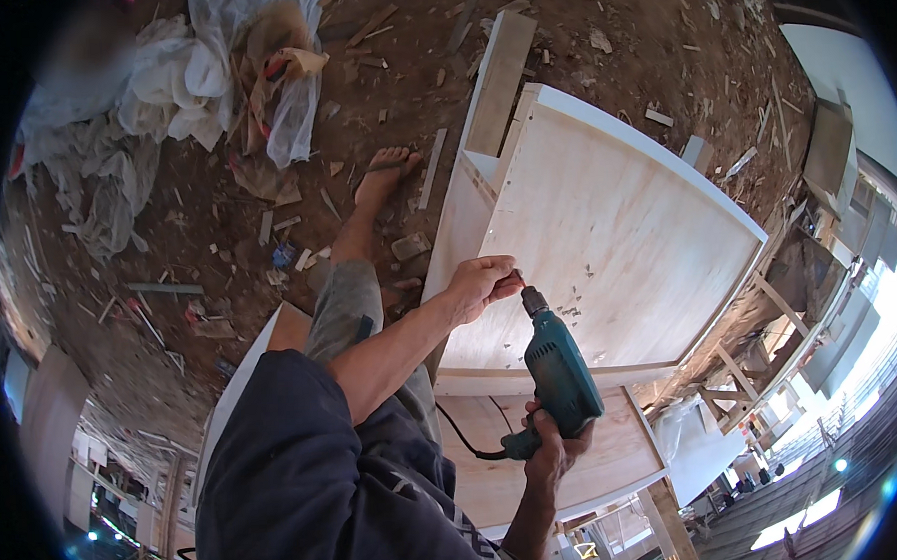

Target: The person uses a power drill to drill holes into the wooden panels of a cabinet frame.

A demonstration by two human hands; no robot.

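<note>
The right hand (554, 448) grips the green drill (558, 375) by its handle; the left hand (481, 284) pinches the chuck (533, 300). The drill stands over the plywood panel (607, 243) near its left edge. Shavings (570, 305) beside the bit suggest drilling is under way. No packages, labels or signs are visible; only plastic sheeting (160, 82) lies upper left.

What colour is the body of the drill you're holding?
Teal green, with a dark chuck and black cord; the drill shows best in the head view, gripped by the right hand.
</note>
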